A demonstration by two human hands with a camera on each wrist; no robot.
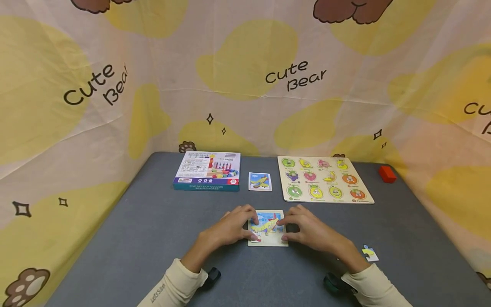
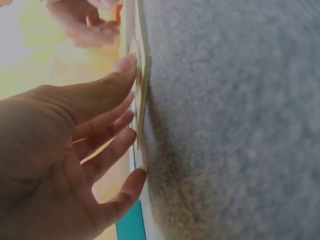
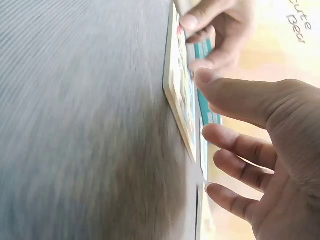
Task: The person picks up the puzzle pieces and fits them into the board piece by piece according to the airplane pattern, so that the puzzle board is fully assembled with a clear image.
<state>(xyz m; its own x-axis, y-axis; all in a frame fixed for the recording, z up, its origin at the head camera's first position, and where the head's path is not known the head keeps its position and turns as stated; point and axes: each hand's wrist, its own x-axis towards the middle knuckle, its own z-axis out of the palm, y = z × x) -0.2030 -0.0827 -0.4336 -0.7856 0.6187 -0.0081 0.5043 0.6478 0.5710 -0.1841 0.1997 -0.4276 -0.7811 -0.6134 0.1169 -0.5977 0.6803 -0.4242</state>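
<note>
A small wooden jigsaw board (image 1: 275,242) lies on the table between the two hands, its picture a yellow airplane on blue sky. Airplane pieces fill its upper part; bare wood shows at the lower right. At the lower left is a piece with red on it (image 1: 258,239), touched by the thumb of my left hand (image 1: 231,227). That hand's other fingers, loosely bent, reach the board's left side. My right hand (image 1: 312,229) has its thumb and fingertips at the right side, relaxed and spread in the right wrist view. A loose puzzle piece (image 1: 370,254) lies beyond the right forearm.
Behind the board lies an airplane picture card (image 1: 259,181). A boxed bead set (image 1: 207,171) stands at the back left, a wooden fruit board (image 1: 326,179) at the back right. A red block (image 1: 387,174) sits near the right corner. Printed cloth walls surround the grey table (image 1: 153,238).
</note>
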